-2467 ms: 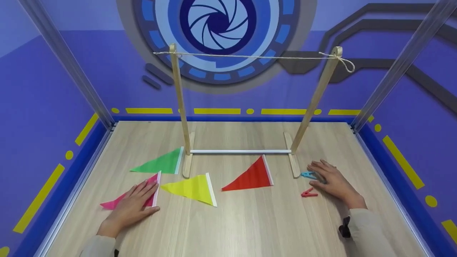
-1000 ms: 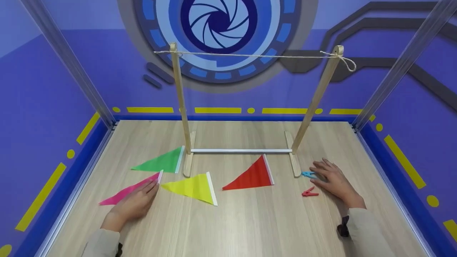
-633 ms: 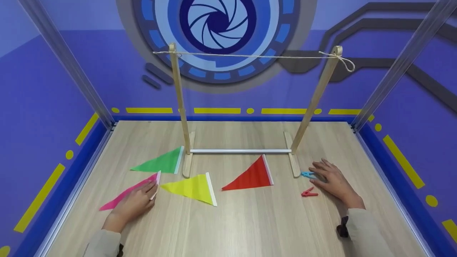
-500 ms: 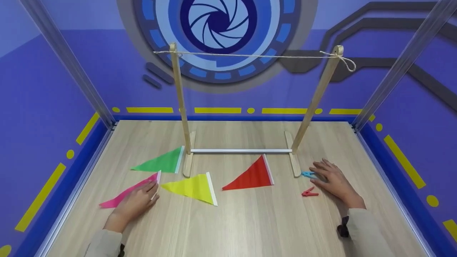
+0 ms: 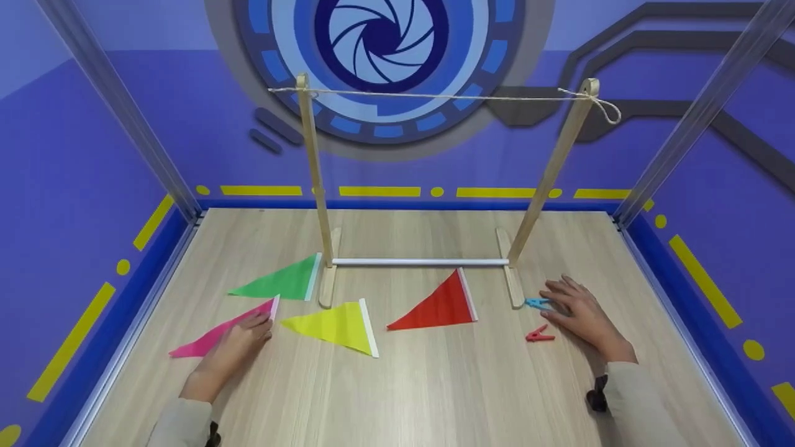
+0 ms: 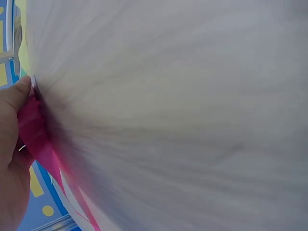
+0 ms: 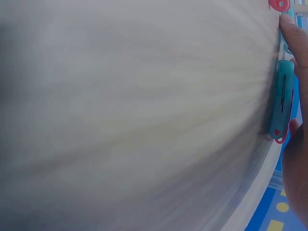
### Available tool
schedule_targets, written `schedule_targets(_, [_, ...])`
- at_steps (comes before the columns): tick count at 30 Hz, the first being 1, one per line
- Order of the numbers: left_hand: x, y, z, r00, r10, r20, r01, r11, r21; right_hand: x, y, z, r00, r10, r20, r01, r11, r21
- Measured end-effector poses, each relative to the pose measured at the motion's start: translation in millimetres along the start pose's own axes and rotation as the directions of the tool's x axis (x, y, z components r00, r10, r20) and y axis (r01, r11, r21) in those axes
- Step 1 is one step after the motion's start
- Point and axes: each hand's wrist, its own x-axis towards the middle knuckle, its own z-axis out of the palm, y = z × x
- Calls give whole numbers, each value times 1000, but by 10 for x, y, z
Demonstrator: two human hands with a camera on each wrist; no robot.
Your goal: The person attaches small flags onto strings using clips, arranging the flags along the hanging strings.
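My left hand (image 5: pixel 233 347) pinches the pink pennant (image 5: pixel 214 338) near its white edge. In the left wrist view, the thumb lies over the pink cloth (image 6: pixel 32 122), with fingers partly hidden behind it. The hand covers the pennant's lower part in the head view. At the right, my right hand (image 5: pixel 581 316) rests with relaxed fingers on the table, its fingertips beside a blue clothespin (image 5: pixel 535 303). A red clothespin (image 5: pixel 539 334) lies just below the thumb. Under the palm, the right wrist view shows a long teal object (image 7: pixel 283 98) with a dark slot; its kind is unclear.
A green pennant (image 5: pixel 282 279), a yellow pennant (image 5: pixel 335 326) and a red pennant (image 5: pixel 438 304) lie on the table (image 5: pixel 410 391). Behind them stands a wooden frame (image 5: pixel 549 174) with a string (image 5: pixel 435 96) tied across its top and a white bar (image 5: pixel 419 262) low down.
My left hand lay flat on the pink pennant earlier. Its fingers have since drawn together and pinch the cloth, whose lower edge has left the table. The right hand has hardly moved.
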Motion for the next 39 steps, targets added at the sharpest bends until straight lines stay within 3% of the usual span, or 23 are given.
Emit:
schedule_targets(4, [14, -4, -45, 996, -85, 2, 84, 986, -141, -1, 17, 4, 1000, 15, 2, -15, 1000, 21])
schedule_targets(8, [52, -11, -110, 985, -167, -39, 147, 940, -306, 6, 32, 5, 999, 37, 9, -38, 998, 51])
schedule_targets(13, [114, -21, -215, 965, -214, -153, 125, 884, -450, 3, 41, -1, 1000, 29, -9, -29, 998, 59])
schedule_targets(19, [201, -27, -345, 934, -246, -260, 81, 852, -517, -7, 30, -15, 999, 23, -49, -21, 999, 50])
schedule_targets(23, [234, -10, -426, 920, -304, -245, 115, 810, -575, 0, 1, -31, 997, 34, -67, -30, 998, 63])
schedule_targets(27, [271, 15, -491, 911, -343, -229, 145, 785, -602, 21, -26, -58, 996, 33, -84, -26, 996, 85])
schedule_targets(39, [389, 97, -624, 892, -324, -315, 54, 768, -638, 126, -147, -200, 995, 41, -88, -30, 991, 129])
